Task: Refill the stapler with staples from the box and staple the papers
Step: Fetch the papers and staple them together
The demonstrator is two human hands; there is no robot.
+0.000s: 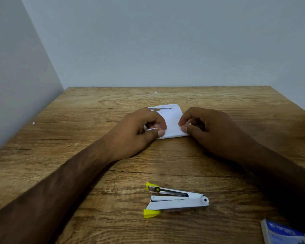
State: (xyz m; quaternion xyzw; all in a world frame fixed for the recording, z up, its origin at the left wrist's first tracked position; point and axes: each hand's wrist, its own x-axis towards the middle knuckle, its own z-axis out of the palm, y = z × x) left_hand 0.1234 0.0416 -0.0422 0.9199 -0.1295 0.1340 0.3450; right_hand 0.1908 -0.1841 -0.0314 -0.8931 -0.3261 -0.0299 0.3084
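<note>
Left hand (139, 132) and right hand (213, 132) pinch the papers (172, 118) in curled fingers; stapler (176, 202), staple box (285, 233) lie nearer.

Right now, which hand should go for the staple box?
Probably the right hand: the staple box lies beside its forearm, while the left hand would cross over the stapler. Both pinch the papers.

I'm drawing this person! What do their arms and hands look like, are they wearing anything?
The left hand and right hand are bare: no gloves, rings or watch show. Both forearms are bare too, no sleeves in view. Nails look short, unpainted.
</note>
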